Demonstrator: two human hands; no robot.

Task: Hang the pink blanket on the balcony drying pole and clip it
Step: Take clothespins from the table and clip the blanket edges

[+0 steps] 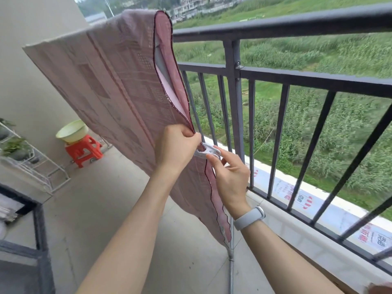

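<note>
The pink blanket [118, 85] hangs folded over a drying pole that is hidden under its top fold, both layers dropping toward the floor. My left hand [176, 147] pinches the blanket's dark-stitched near edges together. My right hand [229, 175], with a white wristband, pinches a white clip [209, 152] between thumb and forefinger. The clip's jaws sit on the blanket edge right beside my left fingers. A metal rack leg [231, 251] shows below the blanket.
A dark metal balcony railing [275, 24] runs along the right, with fields far below. A yellow-green basin [72, 131] sits on a red stool [83, 150] at the back left. A white plant rack [31, 160] and a dark shelf frame [40, 230] line the left wall.
</note>
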